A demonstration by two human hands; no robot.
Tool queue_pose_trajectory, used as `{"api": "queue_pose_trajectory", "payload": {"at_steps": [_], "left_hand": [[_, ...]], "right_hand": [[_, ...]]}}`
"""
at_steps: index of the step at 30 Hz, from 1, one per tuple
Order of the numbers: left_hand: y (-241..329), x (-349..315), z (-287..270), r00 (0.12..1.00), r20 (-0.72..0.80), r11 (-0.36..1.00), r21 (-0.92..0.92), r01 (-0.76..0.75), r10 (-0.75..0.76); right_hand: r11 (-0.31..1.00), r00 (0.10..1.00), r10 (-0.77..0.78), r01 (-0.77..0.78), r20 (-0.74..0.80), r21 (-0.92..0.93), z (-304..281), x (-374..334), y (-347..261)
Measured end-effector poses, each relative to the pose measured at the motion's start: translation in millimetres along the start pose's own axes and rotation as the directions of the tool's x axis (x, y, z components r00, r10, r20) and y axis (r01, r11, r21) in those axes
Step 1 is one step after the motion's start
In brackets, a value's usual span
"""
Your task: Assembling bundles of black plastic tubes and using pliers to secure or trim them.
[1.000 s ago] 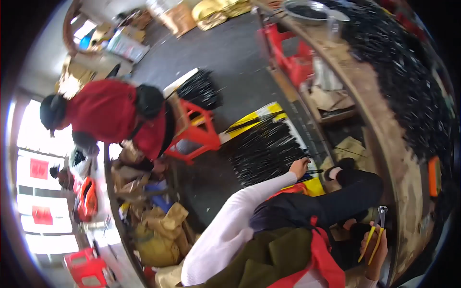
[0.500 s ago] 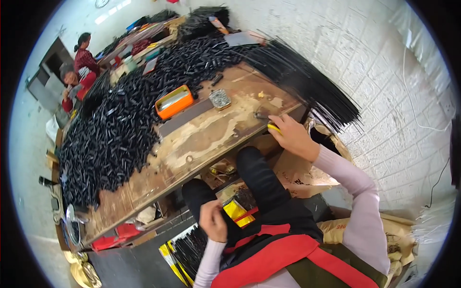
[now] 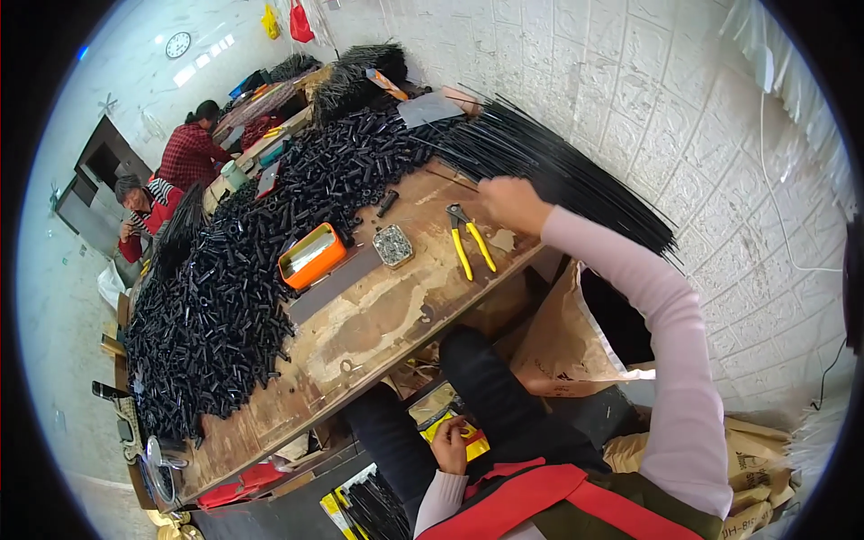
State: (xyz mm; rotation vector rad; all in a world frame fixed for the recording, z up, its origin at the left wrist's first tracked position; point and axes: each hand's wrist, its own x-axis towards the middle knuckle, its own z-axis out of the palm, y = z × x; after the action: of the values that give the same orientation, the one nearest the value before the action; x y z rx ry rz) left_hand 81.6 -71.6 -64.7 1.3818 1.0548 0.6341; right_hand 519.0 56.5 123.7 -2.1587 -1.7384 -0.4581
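My right hand (image 3: 515, 207) is closed at the table's right side, beside a bundle of long thin black rods (image 3: 576, 162). From its fingers one thin rod (image 3: 452, 181) reaches out to the left. Yellow-handled pliers (image 3: 468, 238) lie on the wood just below that hand, jaws away from me and handles spread. Over my lap my left hand (image 3: 449, 447) has its fingers curled in, next to a yellow packet (image 3: 470, 439); whatever it may hold is hidden.
A large heap of short black tubes (image 3: 216, 297) covers the table's left. Nearer the middle are an orange box (image 3: 312, 256) and a small tub of metal bits (image 3: 393, 245). An open paper sack (image 3: 567, 346) stands below the right edge. Two people are at the far left.
The pliers have left my right hand and now lie on the table. That hand has moved up and slightly left to the rods. My left hand has shifted right and down.
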Motion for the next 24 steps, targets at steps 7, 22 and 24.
{"api": "queue_pose_trajectory", "payload": {"at_steps": [7, 22, 24], "left_hand": [[10.5, 13.6, 14.9, 0.991, 0.112, 0.997, -0.034, 0.076, -0.071], [-8.3, 9.5, -10.3, 0.99, 0.099, 0.956, -0.267, 0.121, -0.098], [-1.1, 5.6, -17.1, 0.988, 0.11, 0.934, -0.328, 0.143, -0.112]], "right_hand": [[0.955, 0.977, 0.209, -0.196, 0.036, -0.222, 39.9, 49.5, 62.6], [0.906, 0.946, 0.303, -0.25, 0.113, -0.341, 0.7, -22.1, 13.6], [0.891, 0.938, 0.317, -0.245, 0.137, -0.382, 6.8, -28.7, 16.1]]}}
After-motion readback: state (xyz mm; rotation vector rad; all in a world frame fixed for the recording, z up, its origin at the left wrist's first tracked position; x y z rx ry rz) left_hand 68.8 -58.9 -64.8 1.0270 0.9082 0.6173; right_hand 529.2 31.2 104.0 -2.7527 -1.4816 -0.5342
